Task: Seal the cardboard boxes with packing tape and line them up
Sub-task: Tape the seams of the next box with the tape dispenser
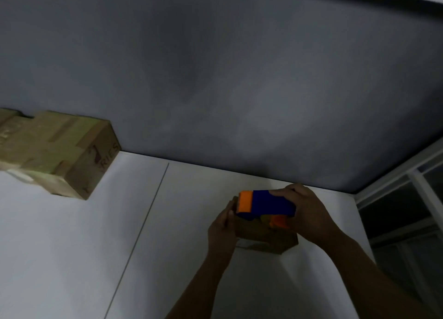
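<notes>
Right grip [311, 213] curls over the top and far end of the tape dispenser [271, 203], fingers wrapped round its blue body, and holds it on top of the small cardboard box [266, 238]. Left grip [221, 226] lies against the left side of that box with its fingers fairly straight, touching and not wrapping. The box stands near the far right corner of the white counter [72, 258].

Most of the box top is hidden under the dispenser and both grips; only its near side and a lower corner show, dim and brown. The tape roll cannot be made out, apart from an orange part under the blue body and an orange plate at the dispenser's left end. No writing on the small box can be read.

Well apart, along the far edge toward the left corner, sits a taped box [72, 155] with pale strips across its top. Its end face bears reddish letters reading "RIES", the start of the word lost. Another box [7, 126] just beside it is cut off by the picture's edge. A thin seam [146, 218] crosses the counter between the two groups. Behind rises a grey wall [239, 78], with a window frame [407, 186] at the right.
</notes>
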A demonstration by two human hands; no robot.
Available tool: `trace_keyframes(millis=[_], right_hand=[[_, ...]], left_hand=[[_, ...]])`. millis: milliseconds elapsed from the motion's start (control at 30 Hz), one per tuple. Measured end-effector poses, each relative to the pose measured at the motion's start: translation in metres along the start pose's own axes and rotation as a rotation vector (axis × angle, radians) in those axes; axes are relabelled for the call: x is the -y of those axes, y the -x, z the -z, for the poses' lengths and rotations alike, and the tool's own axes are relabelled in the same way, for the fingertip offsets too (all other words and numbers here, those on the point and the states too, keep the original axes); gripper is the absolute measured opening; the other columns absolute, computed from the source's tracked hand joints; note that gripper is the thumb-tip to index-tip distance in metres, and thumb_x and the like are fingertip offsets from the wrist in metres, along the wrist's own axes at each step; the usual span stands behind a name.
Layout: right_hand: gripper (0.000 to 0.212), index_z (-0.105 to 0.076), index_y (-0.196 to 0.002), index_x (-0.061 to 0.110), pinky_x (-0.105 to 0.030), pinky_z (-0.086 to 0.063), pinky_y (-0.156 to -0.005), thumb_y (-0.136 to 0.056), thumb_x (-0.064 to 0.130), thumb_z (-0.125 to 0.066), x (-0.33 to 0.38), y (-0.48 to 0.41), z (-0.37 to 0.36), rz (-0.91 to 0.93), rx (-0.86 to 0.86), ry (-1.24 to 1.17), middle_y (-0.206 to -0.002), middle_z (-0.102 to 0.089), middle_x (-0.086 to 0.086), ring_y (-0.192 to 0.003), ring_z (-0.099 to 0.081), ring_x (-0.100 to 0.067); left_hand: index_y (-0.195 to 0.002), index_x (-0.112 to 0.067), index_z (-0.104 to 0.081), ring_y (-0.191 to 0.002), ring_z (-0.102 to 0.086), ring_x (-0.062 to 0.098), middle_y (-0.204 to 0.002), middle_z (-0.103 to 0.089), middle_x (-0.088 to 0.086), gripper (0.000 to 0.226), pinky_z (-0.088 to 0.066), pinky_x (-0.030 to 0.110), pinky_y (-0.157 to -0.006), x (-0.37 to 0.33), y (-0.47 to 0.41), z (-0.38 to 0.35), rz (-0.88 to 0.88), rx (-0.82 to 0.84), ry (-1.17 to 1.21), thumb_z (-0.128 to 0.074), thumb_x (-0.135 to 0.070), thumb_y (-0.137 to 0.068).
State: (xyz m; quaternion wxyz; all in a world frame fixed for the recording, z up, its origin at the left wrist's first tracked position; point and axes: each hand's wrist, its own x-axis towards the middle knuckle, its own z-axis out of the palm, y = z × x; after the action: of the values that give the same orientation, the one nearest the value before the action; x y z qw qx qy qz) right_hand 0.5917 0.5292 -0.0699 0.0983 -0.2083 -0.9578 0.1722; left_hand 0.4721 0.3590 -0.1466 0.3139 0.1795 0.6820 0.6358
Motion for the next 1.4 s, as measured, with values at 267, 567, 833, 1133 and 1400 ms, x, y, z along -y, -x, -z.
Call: trace_keyframes(millis=[267, 567, 833, 1133, 1400], right_hand=[[0.079, -0.045, -0.129, 0.035, -0.003, -0.032, -0.082, -0.066, 0.010, -0.085, -0.003, 0.005, 0.012, -0.015, 0.051, -0.086, -0.120, -0.048, -0.002, -0.109, -0.047, -0.015], [0.089, -0.008, -0.143, 0.043, -0.008, -0.035, -0.086, -0.080, 0.040, -0.071, -0.004, 0.008, 0.024, -0.067, 0.238, 0.056, -0.132, -0.036, -0.001, -0.113, -0.039, -0.009], [0.086, -0.011, -0.141, 0.047, -0.001, -0.029, -0.073, -0.084, 0.022, -0.069, -0.015, 0.004, 0.030, -0.090, 0.314, 0.057, -0.115, -0.035, 0.006, -0.104, -0.039, -0.006], [0.075, -0.027, -0.139, 0.047, -0.004, -0.035, -0.071, -0.084, 0.019, -0.069, -0.015, 0.007, 0.038, -0.087, 0.345, -0.007, -0.115, -0.036, 0.006, -0.101, -0.041, -0.007], [0.073, -0.024, -0.136, 0.047, -0.001, -0.032, -0.071, -0.084, 0.023, -0.069, -0.016, 0.009, 0.043, -0.093, 0.326, -0.056, -0.111, -0.036, 0.006, -0.098, -0.039, -0.006]], left_hand=[[-0.151, -0.031, -0.020, -0.130, -0.040, 0.011, -0.152, -0.034, -0.002, 0.063, -0.035, 0.024, -0.106, 0.019, -0.003, 0.010, 0.170, 0.258, -0.100, -0.021, -0.056, -0.092], [-0.124, -0.066, 0.021, -0.143, -0.022, 0.018, -0.161, -0.007, 0.002, 0.103, -0.028, 0.047, -0.115, 0.005, -0.031, 0.009, -0.205, 0.426, -0.619, -0.069, -0.044, -0.080], [-0.129, -0.072, 0.014, -0.138, -0.035, 0.016, -0.157, -0.023, 0.001, 0.125, -0.034, 0.046, -0.112, 0.012, -0.055, 0.005, -0.228, 0.501, -0.530, -0.081, -0.061, -0.049], [-0.128, -0.030, -0.045, -0.107, -0.050, -0.001, -0.126, -0.048, -0.016, 0.086, -0.046, 0.033, -0.096, 0.003, -0.056, 0.005, -0.296, 0.467, -0.584, -0.088, -0.049, -0.056], [-0.144, -0.045, -0.020, -0.135, -0.034, 0.013, -0.151, -0.029, -0.004, 0.113, -0.030, 0.049, -0.113, 0.009, -0.066, -0.003, -0.301, 0.534, -0.712, -0.077, -0.073, -0.051]])
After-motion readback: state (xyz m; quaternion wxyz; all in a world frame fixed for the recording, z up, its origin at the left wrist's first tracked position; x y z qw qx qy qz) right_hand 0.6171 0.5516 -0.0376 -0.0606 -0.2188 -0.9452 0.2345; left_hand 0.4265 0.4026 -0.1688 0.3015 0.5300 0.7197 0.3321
